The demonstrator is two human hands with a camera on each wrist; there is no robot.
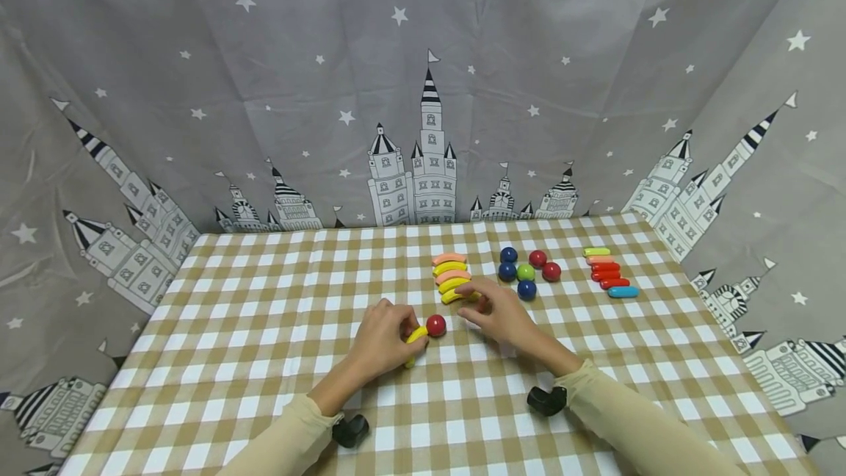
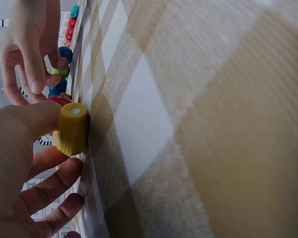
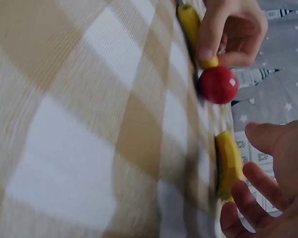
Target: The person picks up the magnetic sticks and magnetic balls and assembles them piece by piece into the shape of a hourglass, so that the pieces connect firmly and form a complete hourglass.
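Observation:
My left hand [image 1: 385, 336] pinches a yellow curved stick [image 2: 73, 130] between thumb and fingers, low over the cloth. A silvery disc shows in the stick's near end. At the stick's far end a red ball [image 1: 436, 325] touches it, clearest in the right wrist view. Near the row of curved sticks, my right hand [image 1: 497, 312] hovers with loosely bent fingers and holds nothing. Its fingertips are close to the nearest yellow curved stick [image 3: 229, 164], with a gap visible in the right wrist view. That row alternates yellow and salmon sticks [image 1: 449, 258], partly covered by the hand.
Behind the right hand sit several blue balls [image 1: 507, 272], a green ball [image 1: 525, 272] and two red balls [image 1: 551, 271]. Farther right lies a column of short straight sticks [image 1: 605, 267] in several colours. A checked cloth [image 1: 251, 358] covers the table, with a grey curtain [image 1: 297, 79] behind.

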